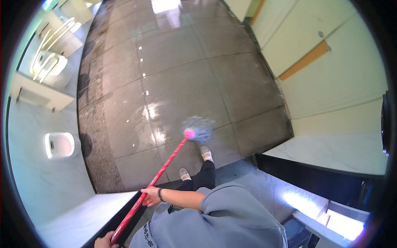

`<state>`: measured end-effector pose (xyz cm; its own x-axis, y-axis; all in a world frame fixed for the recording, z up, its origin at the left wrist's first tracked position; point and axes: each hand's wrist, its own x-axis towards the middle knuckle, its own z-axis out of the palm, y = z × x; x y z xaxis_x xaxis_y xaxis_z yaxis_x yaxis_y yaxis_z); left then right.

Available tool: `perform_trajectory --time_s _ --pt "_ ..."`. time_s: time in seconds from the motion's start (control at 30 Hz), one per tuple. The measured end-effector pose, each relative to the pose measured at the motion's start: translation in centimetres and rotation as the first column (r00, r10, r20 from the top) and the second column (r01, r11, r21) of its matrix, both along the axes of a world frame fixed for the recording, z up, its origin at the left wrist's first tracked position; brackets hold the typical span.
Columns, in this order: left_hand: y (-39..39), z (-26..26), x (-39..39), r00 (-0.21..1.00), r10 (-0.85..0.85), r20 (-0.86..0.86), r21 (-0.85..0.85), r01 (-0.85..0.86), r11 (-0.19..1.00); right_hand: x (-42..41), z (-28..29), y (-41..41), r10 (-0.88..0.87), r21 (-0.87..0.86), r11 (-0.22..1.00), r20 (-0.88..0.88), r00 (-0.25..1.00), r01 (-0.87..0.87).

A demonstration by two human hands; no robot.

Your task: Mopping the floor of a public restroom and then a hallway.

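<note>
A mop with a red patterned handle (166, 166) slants across the view before me. My right hand (151, 196), with a dark beaded bracelet at the wrist, is closed around the middle part of the handle. Low at the left rim, my left hand (105, 240) grips the upper end; part of it is cut off by the picture's edge. A pink socket (189, 133) joins the handle to the grey-blue mop head (201, 129). The strands lie on the wet tiled floor (183, 83), somewhat blurred, just ahead of my shoes (206, 153).
Along the left wall are a urinal (60, 145), a divider panel (40, 93) and another urinal (54, 66) with grab rails (46, 66). Pale cubicle panels (335, 74) line the right side. Behind me a black-edged doorway (310, 179) borders the floor.
</note>
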<state>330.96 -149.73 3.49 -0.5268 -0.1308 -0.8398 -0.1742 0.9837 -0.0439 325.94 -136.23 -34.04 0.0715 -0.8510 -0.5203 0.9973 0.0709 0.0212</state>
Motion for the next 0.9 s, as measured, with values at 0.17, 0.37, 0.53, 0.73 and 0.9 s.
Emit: perform_trajectory --time_s 0.17,0.37,0.53,0.73,0.9 --pt "1.6 -0.9 7.1 0.856 0.513 -0.064 0.114 -0.505 0.856 3.6 -0.2 -10.7 -0.052 0.294 0.956 0.169 0.984 0.0" --pt "3.1 -12.1 10.5 0.84 0.498 -0.216 0.178 -0.468 0.866 -0.5 -4.4 -10.6 -0.004 0.413 0.908 -0.153 0.988 0.067" --pt "9.2 -16.1 4.2 0.883 0.444 -0.154 0.126 -0.428 0.895 -7.1 -7.2 -1.1 -0.188 0.423 0.863 -0.237 0.953 0.276" --pt "15.8 -15.0 1.9 0.987 0.147 -0.061 0.105 -0.14 0.985 -6.3 -6.8 13.0 -0.457 0.374 0.744 -0.32 0.83 0.554" --pt "20.4 -16.1 1.9 0.99 -0.087 0.11 0.159 0.069 0.985 -1.2 -7.3 24.7 -0.602 0.551 0.522 -0.303 0.739 0.651"
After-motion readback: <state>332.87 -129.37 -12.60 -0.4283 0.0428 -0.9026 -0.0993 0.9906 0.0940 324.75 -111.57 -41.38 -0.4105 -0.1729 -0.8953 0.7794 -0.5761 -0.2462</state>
